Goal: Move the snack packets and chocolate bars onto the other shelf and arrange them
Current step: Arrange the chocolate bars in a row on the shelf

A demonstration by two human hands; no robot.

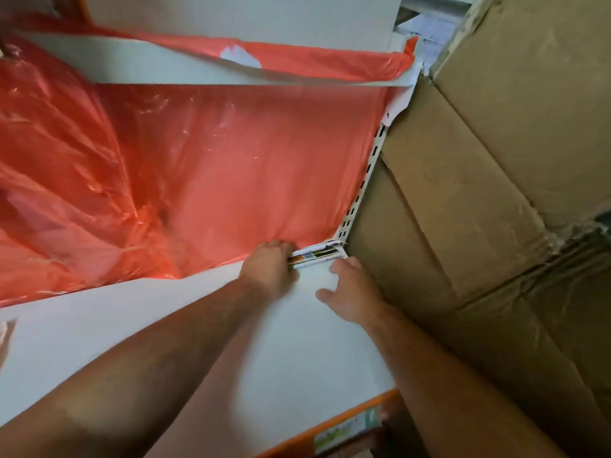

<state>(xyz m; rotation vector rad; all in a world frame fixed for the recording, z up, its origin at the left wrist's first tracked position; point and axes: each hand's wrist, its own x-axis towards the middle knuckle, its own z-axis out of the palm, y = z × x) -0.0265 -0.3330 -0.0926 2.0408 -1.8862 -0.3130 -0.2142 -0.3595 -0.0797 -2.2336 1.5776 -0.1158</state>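
Item 1. White flat shelf board [198, 342], with an orange strip [334, 423] along its front edge.

Item 2. Small stack of thin packets [315, 253], white with green and orange print, lying at the shelf board's far right corner. The print is blurred; possibly chocolate bars.

Item 3. Left hand [269, 271]: fingers curled over the stack's left end, holding it.

Item 4. Right hand [352, 294]: fingers loose and spread, holding nothing, over the shelf board just in front of the stack.

Item 5. Red translucent plastic sheet [198, 166], hanging behind the shelf board's back edge.

Item 6. Brown cardboard boxes [479, 176], stacked beyond the shelf board's right edge.
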